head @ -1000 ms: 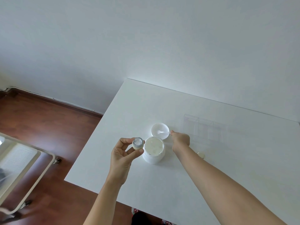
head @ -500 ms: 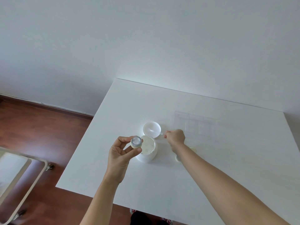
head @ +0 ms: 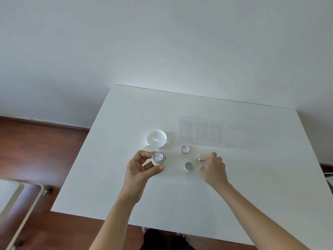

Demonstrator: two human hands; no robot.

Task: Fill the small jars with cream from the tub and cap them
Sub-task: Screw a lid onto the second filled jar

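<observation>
My left hand (head: pixel 138 170) grips a small cream-coloured jar (head: pixel 158 158) with white cream showing in its open mouth, held above the table. The white cream tub (head: pixel 148 149) is mostly hidden behind that hand. Its lid (head: pixel 156 138) lies upturned behind, with a small white spatula (head: pixel 159 140) resting in it. My right hand (head: pixel 213 168) hovers low with fingers loosely spread, its fingertips next to a gold-rimmed cap (head: pixel 201 157). A second small open jar (head: pixel 188 166) stands on the table between my hands. A small white cap (head: pixel 185 149) lies farther back.
A clear plastic compartment box (head: pixel 202 131) stands behind the jars on the white table (head: pixel 252 186). The table's left edge drops to a wooden floor, where a white metal-framed piece of furniture (head: pixel 19 204) stands at the lower left. A white wall is close behind.
My right hand left the spatula in the tub lid and moved right and toward me, next to the gold-rimmed cap. My left hand still holds the jar. The camera tilted, bringing more caps into view.
</observation>
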